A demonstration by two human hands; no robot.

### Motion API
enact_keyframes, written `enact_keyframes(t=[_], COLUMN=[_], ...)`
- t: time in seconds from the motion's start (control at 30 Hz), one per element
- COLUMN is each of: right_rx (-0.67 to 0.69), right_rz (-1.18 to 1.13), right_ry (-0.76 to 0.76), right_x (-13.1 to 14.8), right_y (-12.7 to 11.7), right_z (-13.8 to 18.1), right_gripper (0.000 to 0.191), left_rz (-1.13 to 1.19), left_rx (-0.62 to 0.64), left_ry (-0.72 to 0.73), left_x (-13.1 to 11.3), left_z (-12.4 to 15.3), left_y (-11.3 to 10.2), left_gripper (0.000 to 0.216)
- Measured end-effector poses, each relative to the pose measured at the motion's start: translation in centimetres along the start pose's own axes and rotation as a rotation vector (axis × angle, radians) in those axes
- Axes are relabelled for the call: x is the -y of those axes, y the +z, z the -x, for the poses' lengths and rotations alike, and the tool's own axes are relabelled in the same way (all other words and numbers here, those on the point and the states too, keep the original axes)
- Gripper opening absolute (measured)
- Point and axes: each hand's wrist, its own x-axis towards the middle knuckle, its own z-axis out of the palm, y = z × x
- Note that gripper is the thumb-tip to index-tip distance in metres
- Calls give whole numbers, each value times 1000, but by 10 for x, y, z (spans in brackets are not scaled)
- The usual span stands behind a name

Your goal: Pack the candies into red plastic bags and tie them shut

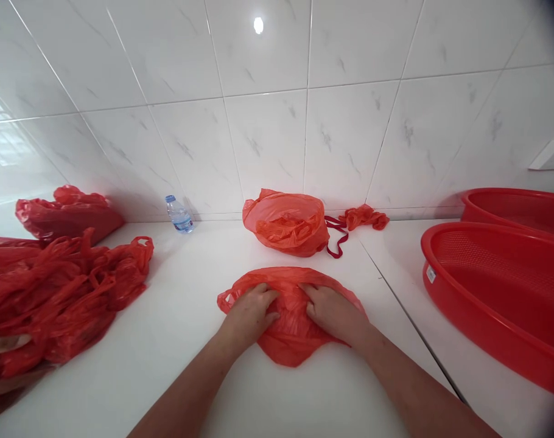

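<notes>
A thin red plastic bag lies spread and wrinkled on the white table before me, one handle loop at its left end. On its left half my left hand has its fingers curled into the film, thumb pointing inward. Opposite, my right hand grips the bag's right half with bent fingers. Between the hands the film is bunched into creases; some fingertips are partly hidden in it. Just behind sits another red bag, its mouth toward me and crumpled red plastic inside.
Left, a large heap of red plastic bags has another person's fingers in it. A filled red bag and a water bottle stand near the tiled wall. A dark red strap lies behind; red baskets stand right.
</notes>
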Motion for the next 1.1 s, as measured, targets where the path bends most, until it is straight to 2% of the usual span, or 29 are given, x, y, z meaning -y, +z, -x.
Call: enact_keyframes(t=[0.1,0.2,0.3,0.37,0.5,0.6,0.7,0.8,0.87,0.93,1.0,1.1], right_rx=[-45,-131,-221,-178,85,119,127,137,159,194,224,255], right_rz=[90,199,142,24,-222,-278,-285,-272,-266,-272,-279,-302], right_ry=[21,-35,-102,-52,116,131,98,66,40,0,-15,0], right_x=[6,16,24,24,13,6,4,6,6,5,5,4], right_y=[2,4,7,8,5,-2,-8,-10,-10,-9,-7,-7], right_z=[1,2,5,6,8,9,9,8,8,8,8,10], right_gripper=[47,43,35,31,36,38,39,57,65,65,64,65], left_rz=[-17,-47,-62,-62,-20,22,9,37,81,82,27,20], left_rx=[35,61,95,135,223,269,159,-3,-53,-77,-79,36], left_ry=[-43,-28,1,-11,-65,-120,-99,-82,-56,-27,-58,-198], left_x=[9,10,8,6,3,-1,-6,-10,-11,-10,-4,8], left_z=[0,1,2,4,15,21,19,12,7,4,2,2], left_y=[7,14,17,15,6,-2,-11,-15,-15,-11,-8,-7], left_gripper=[49,72,79,80,74,74,57,37,34,34,36,49])
